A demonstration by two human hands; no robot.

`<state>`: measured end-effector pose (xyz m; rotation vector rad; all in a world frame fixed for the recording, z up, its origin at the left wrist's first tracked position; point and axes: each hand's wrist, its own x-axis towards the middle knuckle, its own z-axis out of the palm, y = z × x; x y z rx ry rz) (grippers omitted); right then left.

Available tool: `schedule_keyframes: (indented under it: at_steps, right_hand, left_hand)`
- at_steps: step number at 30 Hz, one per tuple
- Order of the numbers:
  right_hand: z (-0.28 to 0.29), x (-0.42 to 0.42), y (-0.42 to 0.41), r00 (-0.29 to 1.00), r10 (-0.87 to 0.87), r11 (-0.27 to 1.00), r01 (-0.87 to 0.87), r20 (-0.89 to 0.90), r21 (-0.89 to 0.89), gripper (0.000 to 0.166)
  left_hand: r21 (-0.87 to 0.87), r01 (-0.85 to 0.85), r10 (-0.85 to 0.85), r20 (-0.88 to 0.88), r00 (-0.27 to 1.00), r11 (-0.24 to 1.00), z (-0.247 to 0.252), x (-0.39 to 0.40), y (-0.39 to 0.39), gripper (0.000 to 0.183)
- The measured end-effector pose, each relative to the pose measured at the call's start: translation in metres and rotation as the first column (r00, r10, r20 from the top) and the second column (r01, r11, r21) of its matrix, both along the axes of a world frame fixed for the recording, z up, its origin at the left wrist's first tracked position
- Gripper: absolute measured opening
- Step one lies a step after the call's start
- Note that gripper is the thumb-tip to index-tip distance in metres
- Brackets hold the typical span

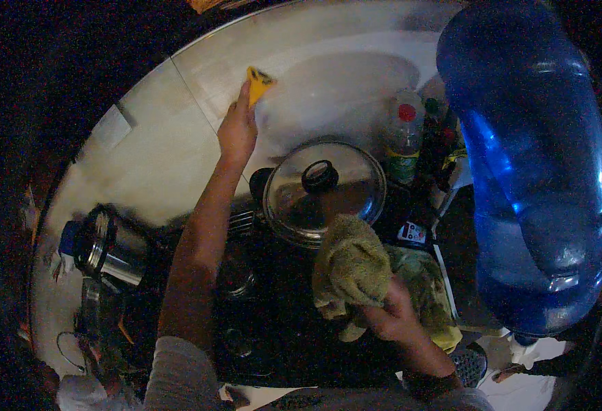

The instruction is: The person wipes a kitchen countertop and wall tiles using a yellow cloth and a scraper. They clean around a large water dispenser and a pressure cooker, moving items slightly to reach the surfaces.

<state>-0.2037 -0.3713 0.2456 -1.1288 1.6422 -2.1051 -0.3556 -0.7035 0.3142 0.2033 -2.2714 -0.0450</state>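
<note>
My left hand [239, 128] reaches up in front of the pale wall [177, 118] and is closed on a small yellow object [260, 87] with dark markings. Its exact kind is not clear. Lower down, my right hand [393, 313] grips a bunched olive-green towel [352, 262], which hangs over the dark stovetop [280, 318]. Behind the towel stands a pot [280, 205] with a shiny lid [301, 185] and a black knob [320, 176]. The towel overlaps the lid's near edge in the picture; whether they touch I cannot tell.
A large blue water bottle [542, 180] looms on the right. Beside the pot stands a red-capped plastic bottle [406, 138]. Another crumpled cloth [429, 293] lies right of my right hand. A metal vessel [121, 251] is at the left. The surroundings are dim.
</note>
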Motion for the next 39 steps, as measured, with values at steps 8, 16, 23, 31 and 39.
schedule_keyframes:
  at_steps: [8,16,23,31,39]
  right_hand:
    - [-0.027,-0.003,0.035,0.998,0.008,0.999,-0.005,-0.066,0.050,0.034]
    - [-0.039,-0.013,0.063,0.998,0.066,0.998,-0.065,-0.013,0.020,0.037]
    - [-0.042,-0.018,0.076,0.993,0.119,0.992,-0.119,-0.015,0.039,0.041]
    - [-0.045,-0.010,0.077,0.976,0.206,0.978,-0.208,0.064,0.023,0.047]
    - [-0.049,-0.011,0.072,0.970,0.188,0.982,-0.180,-0.153,0.062,0.050]
  left_hand:
    - [0.122,0.092,-0.070,-0.175,0.982,0.988,-0.049,-0.019,0.042,0.050]
    - [0.422,0.064,0.036,-0.225,0.974,0.904,-0.059,-0.052,0.096,0.058]
    - [0.522,0.259,-0.083,-0.337,0.938,0.813,-0.055,-0.074,0.112,0.060]
    - [0.478,0.222,-0.031,-0.375,0.927,0.850,-0.050,-0.082,0.124,0.061]
    - [0.632,0.352,-0.176,-0.325,0.929,0.690,0.001,-0.079,0.150,0.052]
